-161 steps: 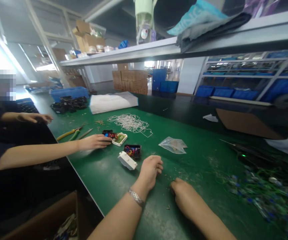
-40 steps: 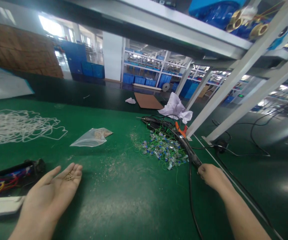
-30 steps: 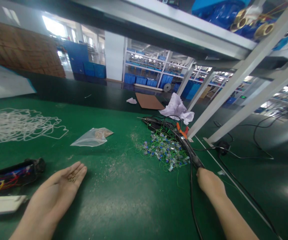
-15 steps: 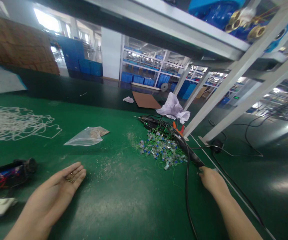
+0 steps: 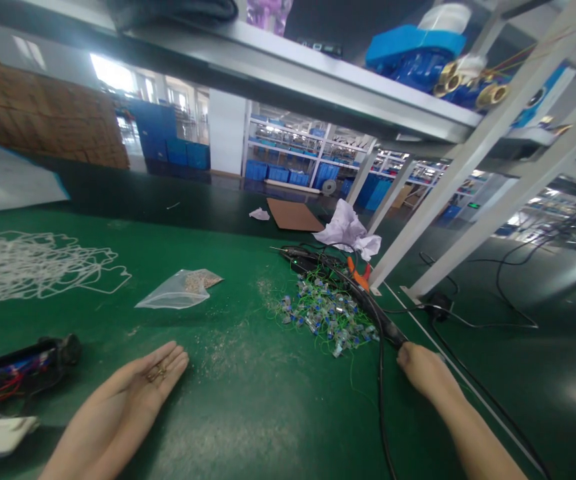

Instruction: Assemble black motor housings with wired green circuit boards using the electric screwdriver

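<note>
My left hand (image 5: 135, 400) is palm up with its fingers stretched out and slightly cupped. Small brass-coloured pieces (image 5: 157, 372) rest loose on its fingers. Beyond it lies a clear plastic bag (image 5: 171, 293) with small tan bits in one end. My right hand (image 5: 425, 370) is closed round the near end of a long black strip-like thing (image 5: 381, 320), its exact kind unclear. Left of that sits a heap of small clear-and-blue parts with thin green wires (image 5: 325, 313). A black tool with a thin metal tip (image 5: 293, 252) lies behind the heap, beside orange-handled pliers (image 5: 358, 275).
White cord (image 5: 43, 270) is tangled at the left, above a black housing with coloured wires (image 5: 23, 373). A metal bench frame (image 5: 433, 193) stands at the right, crumpled white paper (image 5: 348, 230) by its legs. A black cable (image 5: 381, 400) runs across the green floor.
The view has tilted up slightly, so things sit a little lower in it. My left hand still carries the small pieces, and my right hand still grips the black strip.
</note>
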A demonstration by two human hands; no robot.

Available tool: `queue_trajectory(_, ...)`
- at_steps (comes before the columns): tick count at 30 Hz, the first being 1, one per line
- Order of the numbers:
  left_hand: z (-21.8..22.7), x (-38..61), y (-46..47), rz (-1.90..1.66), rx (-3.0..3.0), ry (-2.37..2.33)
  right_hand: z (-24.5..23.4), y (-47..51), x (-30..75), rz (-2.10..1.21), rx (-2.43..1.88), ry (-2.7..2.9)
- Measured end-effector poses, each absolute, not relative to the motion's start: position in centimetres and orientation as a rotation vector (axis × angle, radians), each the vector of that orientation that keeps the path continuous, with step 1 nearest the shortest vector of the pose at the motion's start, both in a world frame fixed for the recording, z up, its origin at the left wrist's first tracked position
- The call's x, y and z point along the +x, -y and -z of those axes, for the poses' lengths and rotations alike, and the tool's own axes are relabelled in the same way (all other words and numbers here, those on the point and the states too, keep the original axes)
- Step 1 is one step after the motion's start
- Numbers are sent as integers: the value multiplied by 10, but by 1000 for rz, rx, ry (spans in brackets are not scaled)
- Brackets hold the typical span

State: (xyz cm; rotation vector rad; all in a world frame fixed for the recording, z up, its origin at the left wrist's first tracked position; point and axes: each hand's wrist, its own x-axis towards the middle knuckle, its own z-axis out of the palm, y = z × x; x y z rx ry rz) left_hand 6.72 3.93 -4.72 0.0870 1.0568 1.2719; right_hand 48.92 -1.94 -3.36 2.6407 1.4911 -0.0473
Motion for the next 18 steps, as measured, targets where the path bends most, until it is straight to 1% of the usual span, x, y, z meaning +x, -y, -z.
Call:
queue_trajectory(3,53,76,-36,-1167,143,-1038,11,14,452,-92,2757,-1625)
queue_trajectory(4,56,80,-34,-1116,161,-1029,4,13,432,-121,2787,-1812)
queue_trajectory(5,58,83,-31,-1060,178,-1018,-1,10,409,-47,2726,-2090)
queue_trajectory(7,62,90,-26,-956,207,-981,-6,6,360,163,2432,-2517)
queue_trajectory(9,64,96,-21,-866,221,-940,-1,0,312,239,2106,-2726)
queue_trajectory(12,64,100,-16,-795,211,-821,18,-8,257,99,1691,-2882)
queue_trajectory(15,63,100,-16,-818,196,-752,36,-15,229,7,1483,-2936)
queue_trajectory(18,66,96,-20,-905,212,-814,44,-17,220,8,1460,-2965)
